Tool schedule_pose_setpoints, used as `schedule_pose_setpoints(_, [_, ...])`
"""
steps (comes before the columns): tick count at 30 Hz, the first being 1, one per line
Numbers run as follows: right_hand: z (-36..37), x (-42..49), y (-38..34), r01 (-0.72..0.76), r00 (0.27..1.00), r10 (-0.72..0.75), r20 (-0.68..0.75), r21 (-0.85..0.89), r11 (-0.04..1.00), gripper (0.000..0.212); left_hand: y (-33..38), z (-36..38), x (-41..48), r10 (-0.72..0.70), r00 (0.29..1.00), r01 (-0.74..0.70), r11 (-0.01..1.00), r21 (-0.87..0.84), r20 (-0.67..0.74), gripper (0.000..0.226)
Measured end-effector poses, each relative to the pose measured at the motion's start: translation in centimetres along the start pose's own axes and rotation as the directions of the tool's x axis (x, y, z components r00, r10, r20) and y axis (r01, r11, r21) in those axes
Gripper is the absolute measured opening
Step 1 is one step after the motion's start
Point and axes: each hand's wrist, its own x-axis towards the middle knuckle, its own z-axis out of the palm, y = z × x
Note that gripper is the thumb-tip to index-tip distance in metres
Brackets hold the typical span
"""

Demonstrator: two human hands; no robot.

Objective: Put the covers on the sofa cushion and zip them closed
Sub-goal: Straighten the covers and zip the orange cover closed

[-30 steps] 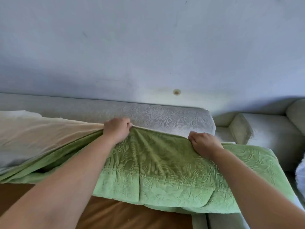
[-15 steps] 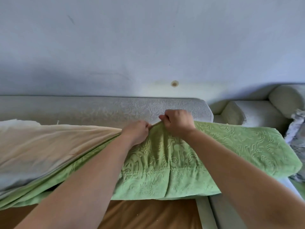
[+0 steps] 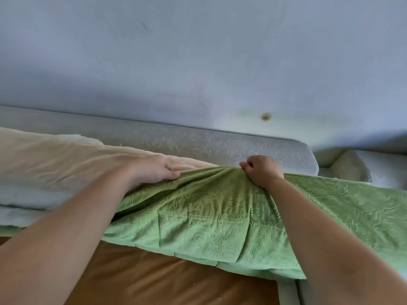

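A long sofa cushion (image 3: pixel 66 164) in cream inner fabric lies across the sofa, its right part inside a green embossed cover (image 3: pixel 220 221). The cover's open edge runs along the cushion's top. My left hand (image 3: pixel 154 170) rests on the cushion at that edge, thumb and fingers pinching the green fabric. My right hand (image 3: pixel 259 172) is a fist gripping a bunched fold of the cover at the top edge, a little to the right. The zip is hidden from me.
The grey patterned sofa backrest (image 3: pixel 242 148) stands behind the cushion against a pale blue wall (image 3: pixel 198 62). A brown seat base (image 3: pixel 165 280) lies below. Another grey sofa section (image 3: pixel 363 170) sits at the far right.
My hands have moved apart: the left slid left along the cover's edge, uncovering more cream cushion, while the right keeps its grip on bunched green fabric.
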Motion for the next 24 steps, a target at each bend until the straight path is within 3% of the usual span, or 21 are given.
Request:
schedule_pose_setpoints(4, [-0.2,-0.1,-0.5,-0.002,0.999,-0.003,-0.044,-0.098,0.995,0.038,-3.6,-1.5,-3.2,-0.031,0.999,0.026,0.987,-0.16,-0.033,0.04])
schedule_pose_setpoints(7, [0.2,-1.6,-2.4,0.037,0.991,-0.051,-0.126,-0.11,0.993,0.049,-4.6,-2.8,-3.8,-0.07,0.963,-0.019,0.947,-0.322,-0.262,0.026])
schedule_pose_setpoints(9, [0.7,-2.6,-3.1,0.051,0.992,-0.06,-0.113,-0.083,0.995,0.054,-4.3,-3.9,-2.8,-0.05,0.909,-0.054,0.97,-0.237,-0.413,0.025])
schedule_pose_setpoints(13, [0.8,-2.6,-3.0,0.016,1.0,-0.015,0.005,-0.095,0.995,0.053,-3.7,-3.2,1.1,-0.016,0.841,0.027,1.0,0.013,-0.541,0.021])
schedule_pose_setpoints(17, [0.6,-1.6,-3.4,-0.039,0.998,0.045,0.051,-0.12,0.992,0.051,-4.6,-0.6,5.3,0.051,0.895,0.08,0.959,0.272,-0.443,0.028])
schedule_pose_setpoints(20, [-0.7,-0.9,-5.2,-0.108,0.994,0.104,-0.028,-0.168,0.98,0.048,-5.5,-1.0,6.5,0.051,0.949,0.047,0.953,0.298,-0.312,0.029])
schedule_pose_setpoints(22, [-0.6,-0.8,-8.7,-0.053,0.995,0.04,-0.09,-0.146,0.988,0.045,-5.8,-1.0,6.6,0.061,0.953,0.024,0.961,0.274,-0.298,0.028])
schedule_pose_setpoints(24, [0.9,-0.8,-13.8,0.067,0.995,-0.077,-0.062,-0.146,0.987,0.04,-6.0,-1.1,6.4,0.078,0.948,0.005,0.965,0.261,-0.309,0.028])
